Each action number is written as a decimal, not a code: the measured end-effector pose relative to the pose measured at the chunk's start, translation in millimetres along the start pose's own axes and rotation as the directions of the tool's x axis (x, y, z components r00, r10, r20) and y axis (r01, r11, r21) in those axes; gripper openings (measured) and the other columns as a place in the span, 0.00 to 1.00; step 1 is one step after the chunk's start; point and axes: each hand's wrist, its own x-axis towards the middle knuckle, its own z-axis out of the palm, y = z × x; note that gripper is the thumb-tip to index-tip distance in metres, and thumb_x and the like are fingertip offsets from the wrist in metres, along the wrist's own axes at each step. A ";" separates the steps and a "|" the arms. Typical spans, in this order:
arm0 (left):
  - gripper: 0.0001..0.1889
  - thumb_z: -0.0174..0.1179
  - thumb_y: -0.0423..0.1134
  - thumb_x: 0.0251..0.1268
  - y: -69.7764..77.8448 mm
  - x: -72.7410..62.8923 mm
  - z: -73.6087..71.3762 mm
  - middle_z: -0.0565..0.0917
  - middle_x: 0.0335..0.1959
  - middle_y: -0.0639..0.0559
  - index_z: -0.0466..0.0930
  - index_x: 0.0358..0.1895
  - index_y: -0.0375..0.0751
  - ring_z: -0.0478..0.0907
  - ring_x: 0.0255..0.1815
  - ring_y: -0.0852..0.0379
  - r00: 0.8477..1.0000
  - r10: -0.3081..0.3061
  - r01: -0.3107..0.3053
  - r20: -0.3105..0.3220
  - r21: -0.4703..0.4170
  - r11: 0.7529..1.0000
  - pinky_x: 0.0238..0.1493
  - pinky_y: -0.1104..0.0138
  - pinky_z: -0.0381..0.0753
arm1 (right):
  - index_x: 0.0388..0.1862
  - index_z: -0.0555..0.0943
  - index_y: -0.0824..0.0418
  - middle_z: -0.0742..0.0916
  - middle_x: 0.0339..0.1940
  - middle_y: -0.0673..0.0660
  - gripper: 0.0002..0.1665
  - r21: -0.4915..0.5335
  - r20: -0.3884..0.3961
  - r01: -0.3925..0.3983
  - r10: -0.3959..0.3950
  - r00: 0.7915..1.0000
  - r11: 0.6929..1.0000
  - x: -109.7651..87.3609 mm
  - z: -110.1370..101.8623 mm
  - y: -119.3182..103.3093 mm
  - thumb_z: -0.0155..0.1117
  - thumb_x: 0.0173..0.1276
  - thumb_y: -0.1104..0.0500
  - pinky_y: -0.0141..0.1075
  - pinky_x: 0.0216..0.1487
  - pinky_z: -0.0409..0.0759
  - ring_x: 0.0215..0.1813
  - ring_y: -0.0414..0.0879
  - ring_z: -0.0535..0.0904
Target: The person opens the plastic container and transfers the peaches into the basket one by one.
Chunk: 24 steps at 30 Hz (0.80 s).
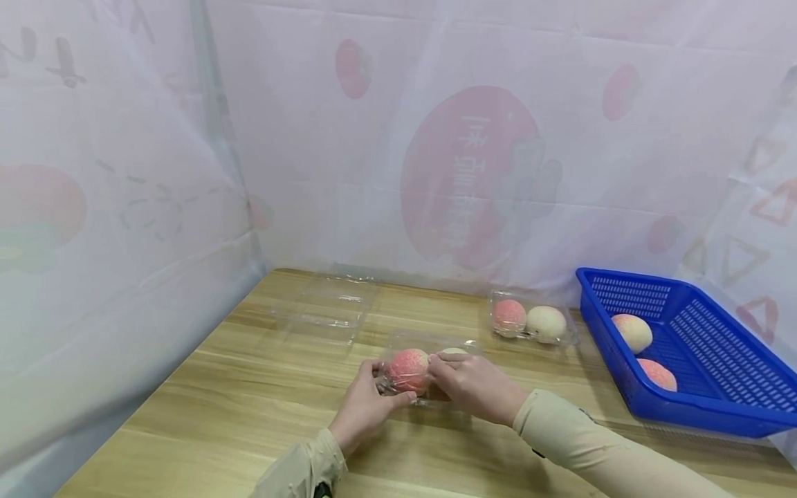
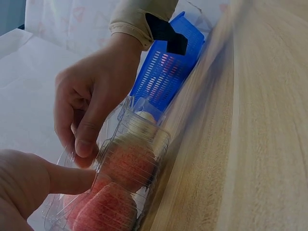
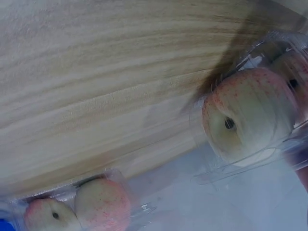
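Note:
A clear plastic clamshell box (image 1: 407,339) with two peaches inside sits on the wooden table in front of me. Its left peach (image 1: 407,371) is red; the paler right peach (image 1: 453,351) is partly hidden by my right hand. My left hand (image 1: 364,408) grips the box's left end, thumb along the front and fingers behind. The fingertips of my right hand (image 1: 476,384) pinch the box's edge near the middle, as the left wrist view also shows. In the right wrist view, the pale peach (image 3: 250,115) lies under the clear plastic.
Another clear box (image 1: 498,297) holding two peaches stands at the back right. Beside it is a blue basket (image 1: 635,398) with two peaches (image 1: 634,333) in it. An open, clear plastic box (image 1: 330,304) lies at the back left. White printed sheets (image 1: 311,138) hang around the table.

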 end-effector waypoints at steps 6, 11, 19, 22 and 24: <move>0.40 0.78 0.36 0.45 0.0 0.5 -0.6 0.75 0.56 0.34 0.65 0.60 0.28 0.76 0.52 0.41 1.000 0.001 0.000 0.028 -0.027 1.000 0.52 0.50 0.77 | 0.36 0.78 0.65 0.86 0.29 0.53 0.07 0.161 -0.096 -0.103 0.119 0.988 0.982 1.4 -3.3 5.2 0.68 0.62 0.68 0.30 0.33 0.83 0.32 0.42 0.83; 0.41 0.80 0.37 0.43 0.1 -0.4 -0.8 0.75 0.58 0.37 0.66 0.61 0.30 0.75 0.53 0.42 0.998 -0.032 0.033 0.048 -0.025 0.999 0.52 0.50 0.76 | 0.36 0.84 0.63 0.88 0.29 0.52 0.04 0.368 -0.107 -0.211 0.266 0.958 0.906 5.9 -13.4 14.5 0.63 0.70 0.66 0.24 0.27 0.79 0.26 0.32 0.80; 0.41 0.79 0.38 0.46 1.1 -2.5 -0.3 0.74 0.59 0.35 0.65 0.62 0.28 0.75 0.54 0.41 0.999 -0.027 0.028 0.042 -0.018 0.999 0.53 0.49 0.76 | 0.38 0.89 0.61 0.90 0.35 0.50 0.05 0.501 0.047 -0.336 0.363 0.931 0.797 3.8 -21.2 18.8 0.68 0.68 0.61 0.30 0.35 0.83 0.38 0.37 0.85; 0.42 0.79 0.38 0.47 0.9 -3.0 -0.5 0.74 0.59 0.35 0.64 0.63 0.28 0.75 0.54 0.42 0.999 -0.030 0.031 0.043 -0.018 0.999 0.52 0.50 0.76 | 0.39 0.90 0.60 0.90 0.37 0.50 0.07 0.544 0.115 -0.418 0.428 0.896 0.728 3.6 -24.3 20.8 0.69 0.67 0.59 0.32 0.39 0.84 0.40 0.38 0.86; 0.42 0.78 0.38 0.47 0.8 -3.2 -0.6 0.74 0.59 0.35 0.64 0.63 0.28 0.74 0.54 0.41 0.999 -0.032 0.032 0.042 -0.015 0.999 0.52 0.50 0.76 | 0.39 0.90 0.59 0.90 0.37 0.50 0.08 0.557 0.153 -0.464 0.464 0.873 0.689 4.2 -26.4 22.7 0.69 0.67 0.57 0.33 0.39 0.84 0.40 0.38 0.85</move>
